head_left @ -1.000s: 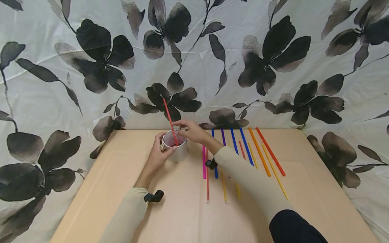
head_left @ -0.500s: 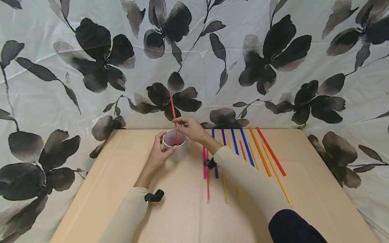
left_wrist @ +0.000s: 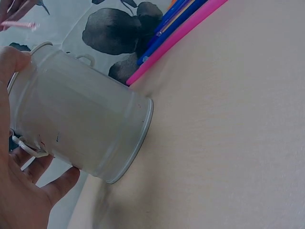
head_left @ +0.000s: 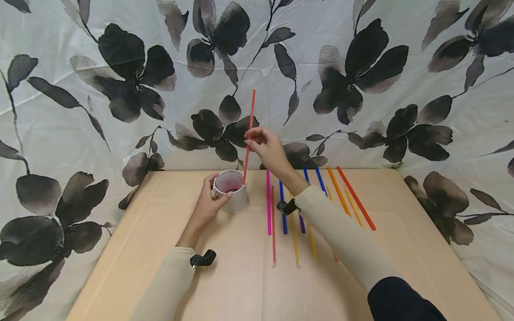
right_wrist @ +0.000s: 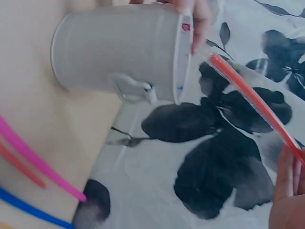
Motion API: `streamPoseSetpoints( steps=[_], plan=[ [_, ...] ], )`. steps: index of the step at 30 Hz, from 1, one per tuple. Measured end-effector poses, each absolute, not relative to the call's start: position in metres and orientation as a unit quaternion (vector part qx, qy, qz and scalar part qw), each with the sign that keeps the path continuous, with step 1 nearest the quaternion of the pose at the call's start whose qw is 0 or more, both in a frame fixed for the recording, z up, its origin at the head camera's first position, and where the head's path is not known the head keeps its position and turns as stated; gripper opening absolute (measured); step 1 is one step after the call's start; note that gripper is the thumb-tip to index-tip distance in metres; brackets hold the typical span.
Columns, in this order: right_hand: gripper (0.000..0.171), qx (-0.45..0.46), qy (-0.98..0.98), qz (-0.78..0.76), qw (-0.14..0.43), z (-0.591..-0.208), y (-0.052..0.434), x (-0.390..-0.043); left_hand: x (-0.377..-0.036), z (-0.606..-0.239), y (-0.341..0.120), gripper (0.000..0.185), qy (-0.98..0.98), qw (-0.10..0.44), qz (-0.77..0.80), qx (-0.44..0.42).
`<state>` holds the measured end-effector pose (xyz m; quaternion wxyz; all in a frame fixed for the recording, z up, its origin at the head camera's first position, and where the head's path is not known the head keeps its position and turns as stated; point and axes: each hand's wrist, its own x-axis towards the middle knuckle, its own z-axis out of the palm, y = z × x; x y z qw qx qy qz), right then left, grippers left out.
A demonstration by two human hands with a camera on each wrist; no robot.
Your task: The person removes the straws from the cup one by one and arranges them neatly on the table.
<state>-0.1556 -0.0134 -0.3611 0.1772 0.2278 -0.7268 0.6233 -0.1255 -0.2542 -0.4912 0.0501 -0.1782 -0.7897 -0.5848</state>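
Note:
My left hand [head_left: 207, 203] holds a small greyish-white metal bucket [head_left: 238, 203] by its side, thumb near the rim and fingers round the wall. Two small loops show on the bucket [left_wrist: 81, 109] in the left wrist view, and its inside looks reddish. Between thumb and fingertips, my right hand [head_left: 270, 150] pinches a thin red straw [head_left: 252, 107] to the right of the bucket, its upper end pointing up. In the right wrist view, a clear film shows along the red straw [right_wrist: 252, 98], and its lower end is outside the bucket, a short way off the rim.
Several straws lie in a row on the light wooden table [head_left: 233, 285] to the right: a pink straw [head_left: 268, 209], blue straws [head_left: 283, 214], an orange straw [head_left: 339, 191], a thick red straw [head_left: 357, 200] and thin yellow ones. Floral cloth [head_left: 297, 147] hangs behind the table.
My right hand has lifted the red straw up and right, out of the bucket. The straw leaned left before and now tilts slightly right. My left hand and the bucket stay put.

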Motion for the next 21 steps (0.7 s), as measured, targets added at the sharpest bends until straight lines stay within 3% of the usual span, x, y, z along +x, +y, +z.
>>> streamPoseSetpoints(
  steps=[8,21],
  plan=[
    [0.032,0.220,-0.755,0.608,0.111,-0.350,0.024,-0.132,-0.125,-0.490,-0.254,0.079,-0.791,0.048,-0.583,-0.180],
    [0.033,0.150,-0.843,0.514,0.057,-0.364,0.108,-0.092,-0.102,-0.456,-0.250,0.079,-0.785,0.022,-0.591,-0.183]
  ],
)
